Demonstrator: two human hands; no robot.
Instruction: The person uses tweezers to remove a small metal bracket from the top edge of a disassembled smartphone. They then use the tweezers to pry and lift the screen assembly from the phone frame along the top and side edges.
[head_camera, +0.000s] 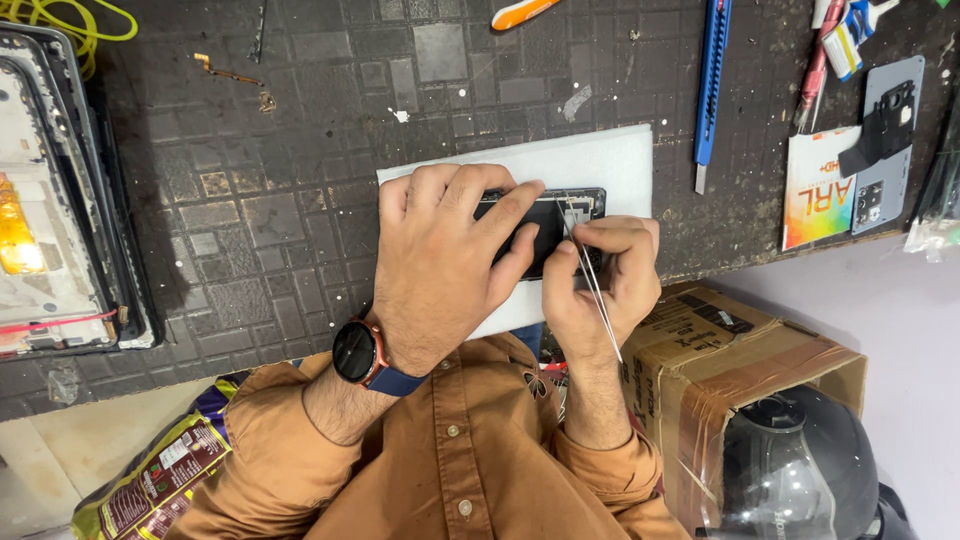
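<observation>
A dark opened phone (548, 222) lies on a white foam sheet (590, 160) on the dark tiled bench. My left hand (440, 255) presses down on the phone's left part, fingers spread over it; a round watch sits on that wrist. My right hand (605, 280) pinches thin metal tweezers (585, 262), whose tips point up at the phone's upper right corner. Much of the phone is hidden under both hands.
A blue utility knife (708, 85) lies at the upper right, beside a grey phone back cover (885, 140) and a colourful card (818, 190). A disassembled screen frame (60, 210) rests at the left. A taped cardboard box (740, 370) and dark helmet (800, 470) stand below the bench edge.
</observation>
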